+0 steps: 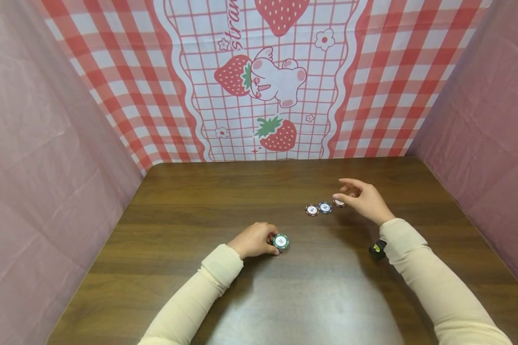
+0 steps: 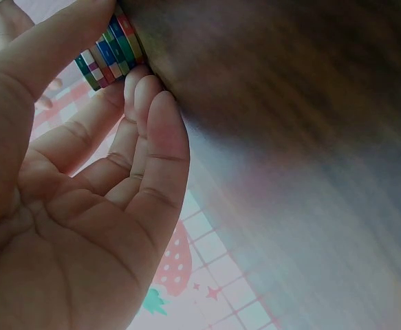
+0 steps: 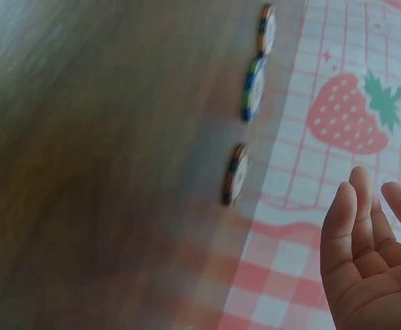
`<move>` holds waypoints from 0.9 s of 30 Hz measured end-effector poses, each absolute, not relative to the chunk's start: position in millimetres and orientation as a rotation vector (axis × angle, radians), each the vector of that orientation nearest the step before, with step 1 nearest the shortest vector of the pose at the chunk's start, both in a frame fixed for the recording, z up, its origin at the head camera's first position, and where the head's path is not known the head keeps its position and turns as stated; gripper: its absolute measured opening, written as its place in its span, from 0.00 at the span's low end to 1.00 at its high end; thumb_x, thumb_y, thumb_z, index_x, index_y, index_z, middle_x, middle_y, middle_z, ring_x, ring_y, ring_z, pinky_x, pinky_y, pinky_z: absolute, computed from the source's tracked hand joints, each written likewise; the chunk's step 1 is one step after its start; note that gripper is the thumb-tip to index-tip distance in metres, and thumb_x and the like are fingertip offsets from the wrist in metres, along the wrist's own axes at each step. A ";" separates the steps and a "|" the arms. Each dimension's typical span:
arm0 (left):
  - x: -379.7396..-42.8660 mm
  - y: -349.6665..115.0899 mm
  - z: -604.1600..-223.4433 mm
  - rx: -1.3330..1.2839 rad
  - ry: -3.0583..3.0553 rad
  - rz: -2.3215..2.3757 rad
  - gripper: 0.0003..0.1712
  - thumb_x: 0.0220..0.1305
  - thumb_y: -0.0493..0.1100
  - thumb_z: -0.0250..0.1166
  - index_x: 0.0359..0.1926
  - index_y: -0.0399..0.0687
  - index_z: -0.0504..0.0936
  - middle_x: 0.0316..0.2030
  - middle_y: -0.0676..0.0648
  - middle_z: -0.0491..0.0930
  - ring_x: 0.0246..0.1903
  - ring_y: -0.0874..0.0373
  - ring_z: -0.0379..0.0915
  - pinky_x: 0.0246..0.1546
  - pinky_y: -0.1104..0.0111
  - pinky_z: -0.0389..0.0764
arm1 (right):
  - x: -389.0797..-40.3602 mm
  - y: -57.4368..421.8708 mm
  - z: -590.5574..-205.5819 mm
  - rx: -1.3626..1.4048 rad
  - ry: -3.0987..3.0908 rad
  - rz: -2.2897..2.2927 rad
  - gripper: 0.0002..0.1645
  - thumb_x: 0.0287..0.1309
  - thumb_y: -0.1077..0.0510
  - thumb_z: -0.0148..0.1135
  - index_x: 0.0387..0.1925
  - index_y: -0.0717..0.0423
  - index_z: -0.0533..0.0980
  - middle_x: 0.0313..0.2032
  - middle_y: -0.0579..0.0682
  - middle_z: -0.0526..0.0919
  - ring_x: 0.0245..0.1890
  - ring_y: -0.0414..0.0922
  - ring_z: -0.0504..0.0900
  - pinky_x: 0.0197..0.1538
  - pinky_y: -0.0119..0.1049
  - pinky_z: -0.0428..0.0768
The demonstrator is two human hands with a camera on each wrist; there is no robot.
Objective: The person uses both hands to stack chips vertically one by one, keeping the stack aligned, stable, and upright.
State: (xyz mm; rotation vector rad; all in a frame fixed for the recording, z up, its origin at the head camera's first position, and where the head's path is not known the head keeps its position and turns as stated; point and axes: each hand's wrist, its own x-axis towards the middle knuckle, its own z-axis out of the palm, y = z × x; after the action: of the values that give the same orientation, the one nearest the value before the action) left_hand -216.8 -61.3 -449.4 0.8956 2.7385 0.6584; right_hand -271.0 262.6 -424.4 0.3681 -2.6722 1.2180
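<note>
A short stack of poker chips stands on the table with a green chip on top. My left hand holds it between thumb and fingers. Seen from the left wrist, the stack's coloured edges show several layers. Farther back to the right, three single chips lie flat in a row: a dark one with a white centre, a blue one and another dark one. Above that last chip hovers my right hand, fingers loosely bent and empty, its thumb overlapping the chip in the head view.
The brown wooden table ends at a red-checked strawberry cloth hung behind it. Pink curtains hang along both sides. A small black device is on the right wrist.
</note>
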 end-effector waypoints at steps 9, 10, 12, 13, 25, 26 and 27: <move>-216.0 -61.0 -449.2 0.899 2.739 0.655 0.20 0.42 0.47 0.74 0.38 0.47 0.80 0.28 0.54 0.78 0.29 0.66 0.69 0.33 0.76 0.70 | -279.6 283.0 -440.4 0.305 -2.723 1.226 0.37 0.49 0.44 0.66 0.58 0.56 0.69 0.38 0.55 0.81 0.28 0.43 0.78 0.28 0.32 0.75; -216.0 -61.0 -449.1 0.898 2.739 0.655 0.20 0.42 0.47 0.74 0.38 0.47 0.80 0.28 0.54 0.78 0.29 0.66 0.69 0.33 0.76 0.70 | -279.0 283.5 -439.9 0.299 -2.744 1.241 0.38 0.50 0.45 0.65 0.60 0.57 0.68 0.39 0.57 0.80 0.29 0.45 0.78 0.29 0.33 0.76; -216.1 -60.8 -448.9 0.899 2.741 0.651 0.20 0.42 0.47 0.74 0.38 0.47 0.80 0.28 0.54 0.78 0.29 0.66 0.69 0.33 0.76 0.70 | -279.6 285.2 -440.9 0.269 -2.781 1.273 0.40 0.50 0.45 0.65 0.61 0.58 0.65 0.39 0.58 0.80 0.30 0.48 0.79 0.30 0.36 0.78; -216.1 -60.8 -449.0 0.899 2.742 0.650 0.20 0.42 0.47 0.74 0.38 0.47 0.80 0.29 0.54 0.78 0.29 0.66 0.69 0.33 0.76 0.70 | -279.7 285.8 -441.4 0.259 -2.795 1.290 0.41 0.50 0.45 0.65 0.62 0.59 0.64 0.39 0.59 0.80 0.30 0.50 0.80 0.31 0.38 0.79; -217.3 -60.9 -450.1 0.898 2.736 0.652 0.20 0.42 0.47 0.74 0.38 0.47 0.80 0.29 0.54 0.77 0.29 0.66 0.69 0.33 0.76 0.71 | -287.2 292.4 -449.7 0.212 -2.969 1.236 0.45 0.50 0.40 0.63 0.63 0.62 0.62 0.36 0.58 0.78 0.30 0.48 0.78 0.31 0.35 0.78; -217.4 -60.9 -450.4 0.897 2.734 0.653 0.20 0.42 0.47 0.74 0.37 0.47 0.80 0.28 0.54 0.77 0.29 0.66 0.69 0.33 0.76 0.71 | -287.5 292.6 -450.2 0.214 -2.990 1.224 0.45 0.50 0.40 0.63 0.63 0.62 0.62 0.36 0.58 0.78 0.31 0.48 0.78 0.31 0.34 0.78; -217.5 -60.8 -450.7 0.895 2.732 0.655 0.20 0.42 0.47 0.74 0.37 0.47 0.80 0.28 0.54 0.77 0.29 0.66 0.69 0.33 0.76 0.71 | -287.4 292.3 -450.3 0.209 -3.004 1.219 0.45 0.50 0.41 0.63 0.63 0.62 0.62 0.37 0.58 0.77 0.31 0.48 0.77 0.31 0.34 0.78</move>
State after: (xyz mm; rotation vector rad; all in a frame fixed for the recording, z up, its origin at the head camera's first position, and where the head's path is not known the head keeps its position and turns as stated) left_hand -217.5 -60.8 -450.7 0.8953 2.7316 0.6551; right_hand -287.4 292.3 -450.3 0.2089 -3.0043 1.2194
